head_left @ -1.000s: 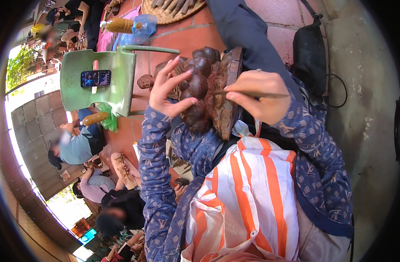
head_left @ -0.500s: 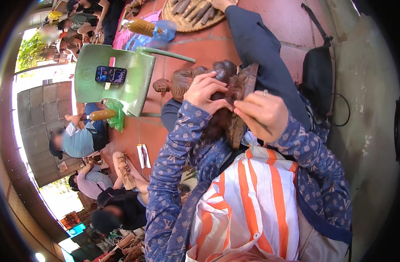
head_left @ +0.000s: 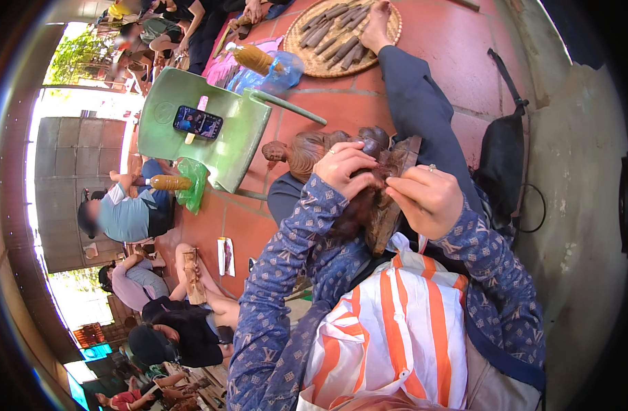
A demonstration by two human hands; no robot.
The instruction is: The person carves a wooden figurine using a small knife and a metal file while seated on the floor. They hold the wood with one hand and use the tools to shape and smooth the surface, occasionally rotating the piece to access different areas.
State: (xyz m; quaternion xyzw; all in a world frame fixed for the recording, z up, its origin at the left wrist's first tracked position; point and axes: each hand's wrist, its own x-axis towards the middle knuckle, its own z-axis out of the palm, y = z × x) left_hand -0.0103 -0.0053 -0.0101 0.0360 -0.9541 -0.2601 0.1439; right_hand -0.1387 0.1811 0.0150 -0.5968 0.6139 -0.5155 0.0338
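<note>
A dark brown wood carving [head_left: 308,152] of a figure lies on its side across my lap, its head to the left and its flat base toward my right. My left hand [head_left: 346,169] curls over the middle of the carving, gripping it with bent fingers, a ring on one of them. Close beside it, near the base, my right hand [head_left: 430,198] is closed in a pinch, thumb and index finger touching the wood. Whatever is between those right fingertips is too small or hidden to make out.
A green plastic chair [head_left: 231,116] bears a phone [head_left: 197,122]. Beyond it are a bottle of brown liquid [head_left: 253,59], a blue plastic bag [head_left: 281,74] and a woven tray [head_left: 291,42] with chisel-like tools. A black bag [head_left: 502,154] leans by the right wall. Several people sit at left.
The view has shifted, so the chair, tray, carving and hands sit lower and farther right in the picture. Both hands stay at nearly the same spot on the carving.
</note>
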